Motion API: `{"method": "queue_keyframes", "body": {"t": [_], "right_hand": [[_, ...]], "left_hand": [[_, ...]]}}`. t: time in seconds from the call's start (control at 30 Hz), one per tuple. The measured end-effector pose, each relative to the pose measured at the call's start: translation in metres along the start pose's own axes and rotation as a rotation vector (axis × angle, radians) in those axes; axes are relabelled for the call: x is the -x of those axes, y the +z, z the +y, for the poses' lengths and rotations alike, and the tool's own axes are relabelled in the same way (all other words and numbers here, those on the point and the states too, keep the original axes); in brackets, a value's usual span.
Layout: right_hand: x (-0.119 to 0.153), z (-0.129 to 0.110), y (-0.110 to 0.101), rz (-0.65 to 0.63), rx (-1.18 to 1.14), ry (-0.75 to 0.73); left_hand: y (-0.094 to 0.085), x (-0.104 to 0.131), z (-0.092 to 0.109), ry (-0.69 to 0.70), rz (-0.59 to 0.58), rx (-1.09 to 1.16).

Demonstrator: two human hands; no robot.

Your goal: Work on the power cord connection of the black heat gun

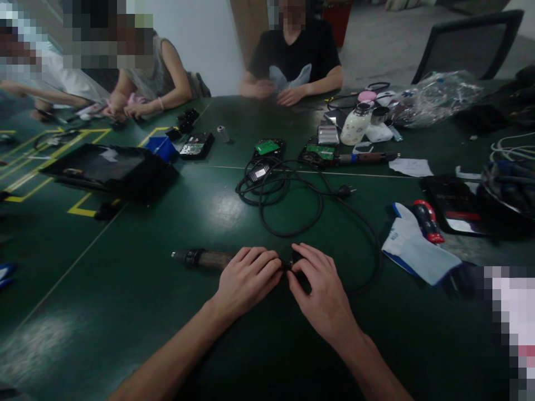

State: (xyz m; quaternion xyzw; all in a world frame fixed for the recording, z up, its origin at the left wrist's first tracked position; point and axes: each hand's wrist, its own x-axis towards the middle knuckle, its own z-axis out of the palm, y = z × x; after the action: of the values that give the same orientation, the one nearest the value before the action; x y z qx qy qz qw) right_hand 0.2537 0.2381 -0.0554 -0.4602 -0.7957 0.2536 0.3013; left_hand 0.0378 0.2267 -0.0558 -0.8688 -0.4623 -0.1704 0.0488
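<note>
Both hands sit low at the table's near edge, knuckles up. My left hand [247, 277] is curled over the back end of a soldering iron [203, 259], fingers closed on it. My right hand [318, 287] pinches the black cord [292, 220] just where it leaves the handle, so the two almost touch. The iron's long axis runs left to right, its tip pointing left, clear of my left hand, which is the nearer to it. From my right hand the cord curves out right, then loops back toward the table's middle. Farther off to the right lies a white glove [418, 250]; beyond the loops, two green circuit boards [267, 147].
</note>
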Motion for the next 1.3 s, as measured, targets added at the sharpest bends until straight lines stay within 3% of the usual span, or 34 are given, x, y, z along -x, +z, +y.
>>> {"method": "queue_keyframes", "body": {"t": [1.3], "right_hand": [[-0.0012,0.0016,0.0022,0.018,0.011,-0.019]], "left_hand": [[-0.0016,-0.0021,-0.0009,0.054,-0.043,-0.024]]}}
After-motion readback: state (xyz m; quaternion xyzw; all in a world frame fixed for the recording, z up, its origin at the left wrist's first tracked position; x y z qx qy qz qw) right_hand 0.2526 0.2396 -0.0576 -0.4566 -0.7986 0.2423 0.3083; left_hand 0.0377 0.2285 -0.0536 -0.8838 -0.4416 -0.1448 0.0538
